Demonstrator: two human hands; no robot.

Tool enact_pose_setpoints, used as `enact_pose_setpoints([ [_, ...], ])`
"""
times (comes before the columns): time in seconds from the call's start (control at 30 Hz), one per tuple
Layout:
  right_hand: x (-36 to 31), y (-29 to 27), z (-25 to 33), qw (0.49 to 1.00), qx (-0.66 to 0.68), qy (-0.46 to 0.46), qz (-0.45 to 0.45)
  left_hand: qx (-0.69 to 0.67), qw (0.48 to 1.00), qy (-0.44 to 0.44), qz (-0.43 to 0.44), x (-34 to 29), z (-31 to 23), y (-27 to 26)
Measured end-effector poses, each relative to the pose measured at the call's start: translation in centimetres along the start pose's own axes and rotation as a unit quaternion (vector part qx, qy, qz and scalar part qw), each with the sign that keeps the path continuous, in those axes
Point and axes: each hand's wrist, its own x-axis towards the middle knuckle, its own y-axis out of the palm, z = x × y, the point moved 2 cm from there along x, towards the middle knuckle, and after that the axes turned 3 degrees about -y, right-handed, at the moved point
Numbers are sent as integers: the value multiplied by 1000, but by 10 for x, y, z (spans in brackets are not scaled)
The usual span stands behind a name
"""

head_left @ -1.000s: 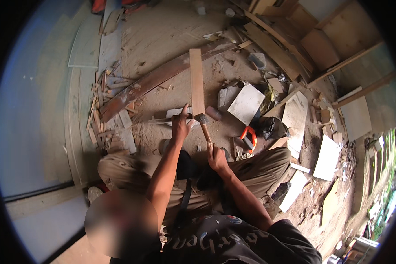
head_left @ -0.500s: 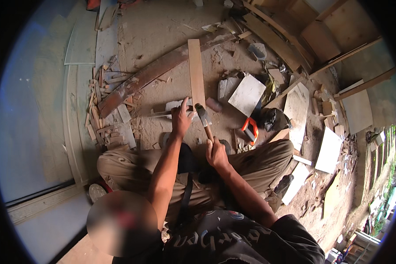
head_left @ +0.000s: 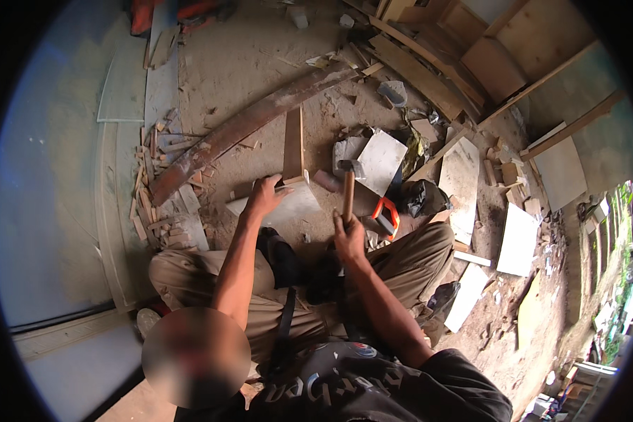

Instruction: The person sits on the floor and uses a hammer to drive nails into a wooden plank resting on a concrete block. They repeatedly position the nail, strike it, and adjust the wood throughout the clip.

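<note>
My right hand (head_left: 349,238) grips the wooden handle of a hammer (head_left: 347,184), its metal head raised to the right of a narrow wooden plank (head_left: 293,144). The plank stands on edge on a pale flat board (head_left: 288,205) on the dirt floor. My left hand (head_left: 266,195) presses down at the near end of the plank where it meets the board, fingers spread over it. I sit on the ground with knees apart behind the work.
A long dark curved beam (head_left: 239,130) lies beyond the plank. Wood offcuts (head_left: 165,183) pile at the left by a pale wall. White tiles (head_left: 380,160), an orange-handled tool (head_left: 385,213) and a dark bag (head_left: 420,198) lie right, with more boards (head_left: 517,238) and timber farther right.
The hammer head has lifted away from the plank's end and swung to the right. My left hand stays on the plank and board.
</note>
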Motion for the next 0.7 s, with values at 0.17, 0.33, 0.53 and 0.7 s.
enact_pose_setpoints([
  [0.17,18,-7,-22,998,-52,10,-44,-192,977,-63,70,-36,-27,-52],
  [0.33,8,11,-7,970,233,16,-63,-452,874,-150,-101,-72,-35,-69],
  [0.53,-6,-4,28,970,242,22,-35,-532,821,-162,-128,-87,-62,-65],
  [0.7,-16,-19,39,961,276,-7,-8,-503,842,-142,-132,-94,-99,-52],
])
